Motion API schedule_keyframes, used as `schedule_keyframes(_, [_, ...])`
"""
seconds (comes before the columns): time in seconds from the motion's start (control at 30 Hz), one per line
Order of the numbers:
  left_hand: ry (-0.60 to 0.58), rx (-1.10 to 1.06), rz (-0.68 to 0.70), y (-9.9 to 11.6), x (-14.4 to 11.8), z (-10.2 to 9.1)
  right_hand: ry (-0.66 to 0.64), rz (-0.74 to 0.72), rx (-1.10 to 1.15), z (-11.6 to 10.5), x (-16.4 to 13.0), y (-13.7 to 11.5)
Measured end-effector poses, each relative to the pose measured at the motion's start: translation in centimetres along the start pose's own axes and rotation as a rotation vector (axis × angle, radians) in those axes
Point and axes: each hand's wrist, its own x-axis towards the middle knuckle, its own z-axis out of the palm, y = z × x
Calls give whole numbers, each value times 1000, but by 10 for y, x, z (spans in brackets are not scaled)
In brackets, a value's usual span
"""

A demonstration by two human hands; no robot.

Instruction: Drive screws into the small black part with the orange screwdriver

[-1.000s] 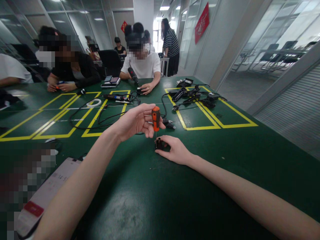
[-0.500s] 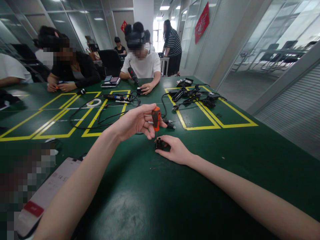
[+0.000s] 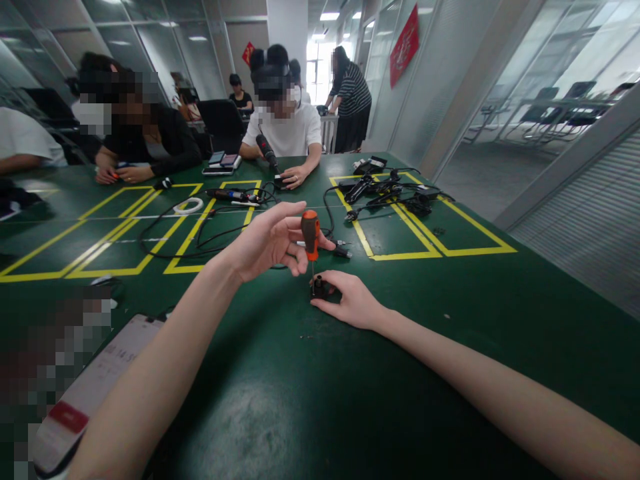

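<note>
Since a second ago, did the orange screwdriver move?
Yes. The orange screwdriver in the left hand rose slightly, nearer the yellow line behind; its tip stays at the small black part.

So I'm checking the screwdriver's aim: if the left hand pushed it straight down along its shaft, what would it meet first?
The small black part pinned to the green table by the right hand. The left hand holds the orange screwdriver upright, tip apparently at that part, though contact is unclear.

We see a glossy orange plastic screwdriver handle (image 3: 311, 233) with a thin bare-metal shank, a small matt black plastic part (image 3: 320, 288), and a smooth dark green worktop (image 3: 310, 400) with a dull sheen and yellow tape lines.
</note>
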Motion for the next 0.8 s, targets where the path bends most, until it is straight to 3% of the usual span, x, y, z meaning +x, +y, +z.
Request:
schedule_keyframes(0.3, [50, 11, 53, -2, -1, 5, -2, 3, 8, 0, 0, 0])
schedule_keyframes(0.6, [-34, 3, -27, 0, -1, 0, 1, -2, -14, 0, 0, -1])
schedule_keyframes(0.8, [21, 11, 43, -3, 0, 3, 1, -4, -11, 0, 0, 0])
